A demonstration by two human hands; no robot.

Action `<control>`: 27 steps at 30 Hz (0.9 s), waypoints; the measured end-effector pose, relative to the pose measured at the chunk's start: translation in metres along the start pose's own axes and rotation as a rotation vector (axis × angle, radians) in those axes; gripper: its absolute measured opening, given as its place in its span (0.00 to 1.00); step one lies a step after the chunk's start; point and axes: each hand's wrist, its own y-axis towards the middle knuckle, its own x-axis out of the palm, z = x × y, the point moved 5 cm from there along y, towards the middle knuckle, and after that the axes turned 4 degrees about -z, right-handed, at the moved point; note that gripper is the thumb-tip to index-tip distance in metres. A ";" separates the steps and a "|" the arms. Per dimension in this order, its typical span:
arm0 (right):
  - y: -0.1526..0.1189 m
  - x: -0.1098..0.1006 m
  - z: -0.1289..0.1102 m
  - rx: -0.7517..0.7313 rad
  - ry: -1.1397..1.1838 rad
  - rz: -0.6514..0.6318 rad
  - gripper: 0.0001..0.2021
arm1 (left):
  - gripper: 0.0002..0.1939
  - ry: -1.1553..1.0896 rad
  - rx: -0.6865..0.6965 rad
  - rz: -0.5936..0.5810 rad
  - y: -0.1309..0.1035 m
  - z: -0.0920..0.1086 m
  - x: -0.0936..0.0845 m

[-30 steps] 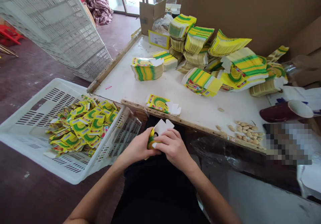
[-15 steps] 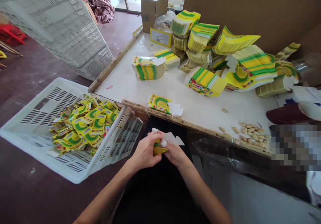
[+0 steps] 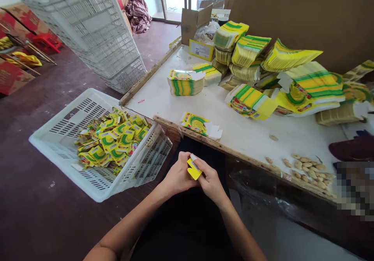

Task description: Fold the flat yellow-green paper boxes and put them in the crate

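Observation:
Above my lap, my left hand [image 3: 180, 175] and my right hand [image 3: 209, 177] are both closed on a small yellow carton [image 3: 194, 170]. Its yellow end flap with a barcode faces up between my fingers; my left hand hides most of the rest. White wrapping shows on a fingertip of my right hand. Just beyond my hands, a few flat yellow-green cartons [image 3: 195, 124] lie at the table's front edge, white flaps to the right. To the left, a white plastic crate [image 3: 66, 117] holds a heap of folded yellow cartons [image 3: 112, 140].
Bundles of flat cartons [image 3: 251, 50] are piled at the back of the white table [image 3: 163, 111]. Peanuts [image 3: 312, 167] lie near its right front edge, by a dark red cup [image 3: 347, 152]. Stacked white crates [image 3: 102, 31] stand at the left. An open cardboard box [image 3: 189, 27] sits at the far corner.
The carton has turned in my hands: its white flap no longer shows, and a yellow barcode flap now faces up. The view has shifted left, so the table appears farther right.

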 end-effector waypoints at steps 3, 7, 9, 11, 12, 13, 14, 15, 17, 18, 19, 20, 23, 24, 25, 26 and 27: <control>0.001 -0.007 0.003 -0.028 -0.021 0.044 0.23 | 0.32 0.100 -0.038 0.048 -0.007 0.000 -0.008; 0.000 -0.008 0.004 -0.078 -0.149 -0.111 0.20 | 0.21 0.187 -0.027 0.030 -0.011 0.001 -0.021; 0.001 -0.012 0.002 -0.069 -0.194 -0.180 0.16 | 0.20 0.197 -0.031 -0.013 -0.010 0.000 -0.024; 0.005 -0.020 -0.002 -0.062 -0.203 -0.238 0.12 | 0.22 0.179 -0.029 -0.052 -0.008 -0.001 -0.027; 0.008 -0.024 -0.004 -0.058 -0.200 -0.263 0.11 | 0.23 0.166 -0.021 -0.062 -0.006 0.000 -0.028; 0.010 -0.027 -0.006 -0.048 -0.196 -0.284 0.11 | 0.23 0.156 -0.010 -0.067 -0.004 0.002 -0.028; 0.013 -0.029 -0.007 -0.032 -0.193 -0.297 0.10 | 0.23 0.155 0.002 -0.069 -0.003 0.004 -0.028; 0.015 -0.030 -0.008 -0.011 -0.190 -0.291 0.09 | 0.23 0.161 0.013 -0.064 -0.001 0.006 -0.028; 0.019 -0.027 -0.010 0.025 -0.175 -0.218 0.09 | 0.23 0.177 0.027 -0.025 0.002 0.009 -0.028; 0.021 -0.025 -0.010 0.033 -0.161 -0.160 0.10 | 0.23 0.176 0.031 0.007 0.003 0.009 -0.030; 0.022 -0.022 -0.012 0.036 -0.142 -0.101 0.13 | 0.23 0.166 0.035 0.041 0.004 0.008 -0.033; 0.024 -0.018 -0.014 0.032 -0.118 -0.048 0.18 | 0.23 0.141 0.043 0.071 0.004 0.005 -0.037; 0.038 -0.016 -0.022 0.012 -0.068 0.037 0.31 | 0.26 0.036 0.053 0.190 -0.002 -0.018 -0.070; 0.045 -0.019 -0.025 0.003 -0.079 0.064 0.31 | 0.27 0.022 0.030 0.271 -0.007 -0.030 -0.088; 0.054 -0.026 -0.028 -0.006 -0.115 0.104 0.28 | 0.28 0.048 -0.028 0.422 -0.014 -0.043 -0.110; 0.064 -0.033 -0.029 -0.012 -0.176 0.151 0.25 | 0.31 0.105 -0.105 0.592 -0.024 -0.057 -0.133; 0.074 -0.042 -0.029 -0.009 -0.260 0.204 0.22 | 0.37 0.177 -0.173 0.740 -0.035 -0.068 -0.153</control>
